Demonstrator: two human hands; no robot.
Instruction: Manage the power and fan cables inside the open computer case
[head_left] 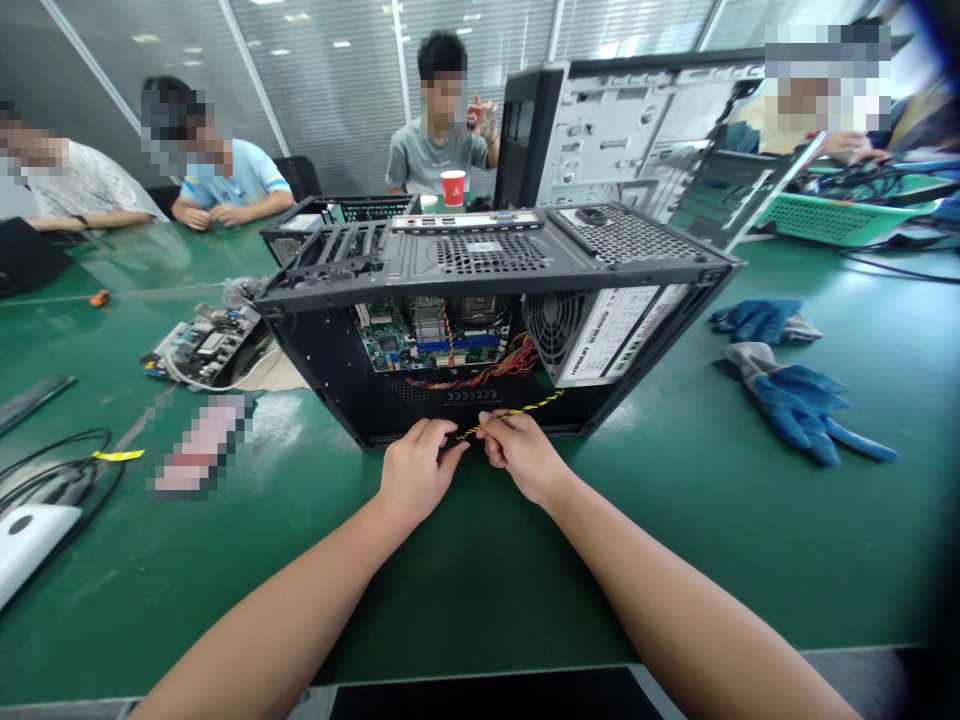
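Observation:
An open computer case (480, 285) stands on the green table in front of me, with its open side facing me. Inside it are a motherboard (386, 345), a power supply (600, 340) with a fan, and a bundle of red and orange wires (480, 378). A twisted yellow-and-black cable (540, 403) runs out from below the power supply. My right hand (517, 450) pinches this cable near the case's lower edge. Close beside it, my left hand (420, 465) has its fingers closed around the cable's end, which is mostly hidden.
Blue work gloves (795, 395) lie to the right, a green basket (847, 215) of cables behind them. A second case (615, 130) stands behind mine. On the left are loose circuit boards (210, 345) and black cables (97, 480). Several people sit across the table; a red cup (453, 187) stands there.

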